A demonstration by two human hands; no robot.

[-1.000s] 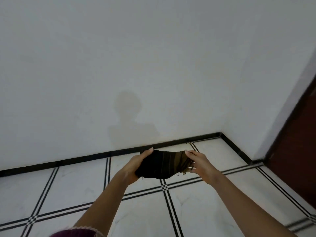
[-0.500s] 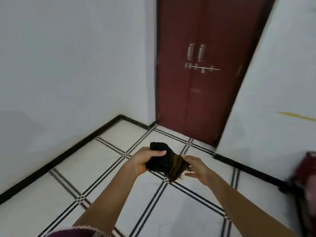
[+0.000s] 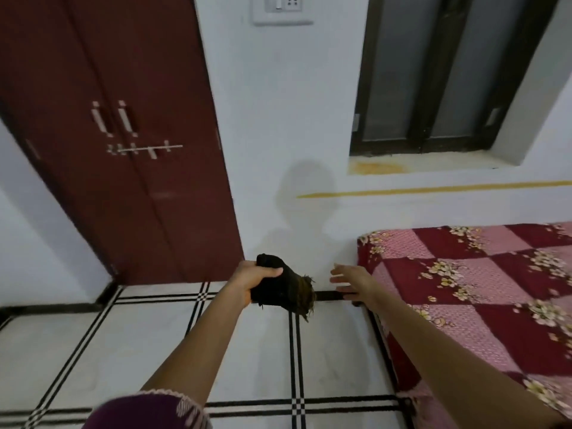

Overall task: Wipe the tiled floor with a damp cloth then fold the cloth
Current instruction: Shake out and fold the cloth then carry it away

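Observation:
A dark, bunched-up cloth (image 3: 283, 289) with a frayed brownish end is held in the air above the white tiled floor (image 3: 130, 345), which has black line borders. My left hand (image 3: 252, 278) grips the cloth from the left, thumb over its top. My right hand (image 3: 351, 281) is off the cloth, just to its right, with fingers spread and nothing in it. It hovers close to the corner of the bed.
A bed with a pink and maroon checked floral cover (image 3: 483, 292) fills the right side. A dark red double door (image 3: 123, 144) stands at the left. A dark-framed window (image 3: 433, 75) and a switch plate (image 3: 283, 7) are on the white wall ahead.
The view has swung right, from a bare corner to the door, wall and bed. My right hand has let go of the cloth and opened; my left hand alone holds it now.

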